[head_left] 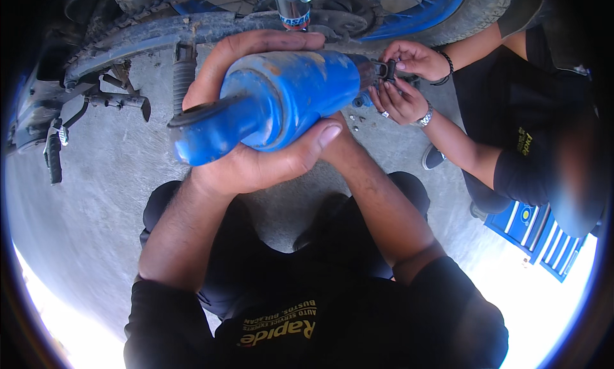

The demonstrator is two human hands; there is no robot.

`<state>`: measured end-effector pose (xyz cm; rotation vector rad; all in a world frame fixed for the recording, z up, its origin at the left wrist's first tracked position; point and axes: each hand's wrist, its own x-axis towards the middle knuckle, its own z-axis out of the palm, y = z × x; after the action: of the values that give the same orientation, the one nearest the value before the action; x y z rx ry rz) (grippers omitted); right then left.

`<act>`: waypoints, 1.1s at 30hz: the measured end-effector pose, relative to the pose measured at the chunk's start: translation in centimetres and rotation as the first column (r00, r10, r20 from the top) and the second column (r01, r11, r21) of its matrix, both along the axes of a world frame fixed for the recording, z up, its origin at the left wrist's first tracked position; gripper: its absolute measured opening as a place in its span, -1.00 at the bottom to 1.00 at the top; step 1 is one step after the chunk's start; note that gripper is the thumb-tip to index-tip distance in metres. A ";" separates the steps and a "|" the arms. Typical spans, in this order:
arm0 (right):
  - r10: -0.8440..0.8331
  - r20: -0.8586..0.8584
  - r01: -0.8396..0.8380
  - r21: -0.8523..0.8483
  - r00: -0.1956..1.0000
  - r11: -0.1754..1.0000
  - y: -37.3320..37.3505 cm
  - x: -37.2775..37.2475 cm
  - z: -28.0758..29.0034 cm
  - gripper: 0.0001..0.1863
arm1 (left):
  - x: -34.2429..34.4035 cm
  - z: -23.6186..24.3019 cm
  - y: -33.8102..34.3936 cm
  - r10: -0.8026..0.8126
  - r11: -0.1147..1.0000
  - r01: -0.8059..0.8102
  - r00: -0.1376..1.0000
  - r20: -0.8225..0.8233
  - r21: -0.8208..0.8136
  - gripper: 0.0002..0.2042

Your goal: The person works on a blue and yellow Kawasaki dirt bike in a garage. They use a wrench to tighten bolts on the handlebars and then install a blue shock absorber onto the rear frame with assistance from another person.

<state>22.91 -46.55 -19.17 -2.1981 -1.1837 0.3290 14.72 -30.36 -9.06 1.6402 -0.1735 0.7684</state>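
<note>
A scuffed blue metal cylinder (313, 81) fills the middle, tilted, with a narrower rounded blue end (211, 135) toward my lower left. My left hand (246, 172) is closed round its near side, thumb lying along the body. On the far side the curled fingers of my right hand (256, 44) press against it; its palm is hidden behind the cylinder. At the cylinder's right end sits a dark metal tip. A co-worker's two hands (409, 81) pinch a small dark looped metal part (385, 70) right beside that tip.
Across the far side lies a motorcycle with a blue-rimmed wheel (419, 14), chain (157, 7) and footpeg (54, 155). A shiny metal canister (291, 4) hangs above my hands. Small metal bits (356, 123) lie on the concrete floor. A blue tool cabinet (531, 231) stands right.
</note>
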 end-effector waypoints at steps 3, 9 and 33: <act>-0.009 -0.027 0.009 0.020 1.000 1.000 -0.1 0.1 -0.3 -0.63 | 0.1 -0.2 0.0 0.000 1.000 0.000 1.000 0.003 -0.023 -0.25; -0.024 -0.084 0.029 0.069 0.996 0.997 0.1 0.3 -0.8 -0.68 | 0.2 -0.3 0.1 -0.005 1.000 0.005 1.000 0.016 0.008 -0.26; -0.061 -0.215 0.085 0.105 0.975 0.991 -0.3 0.4 -1.7 -0.75 | 0.4 -0.6 0.3 0.004 0.999 -0.005 1.000 0.021 0.033 -0.23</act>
<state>23.35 -46.84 -20.88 -2.0458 -0.9793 0.4426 15.08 -30.08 -9.62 1.6653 -0.1983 0.7900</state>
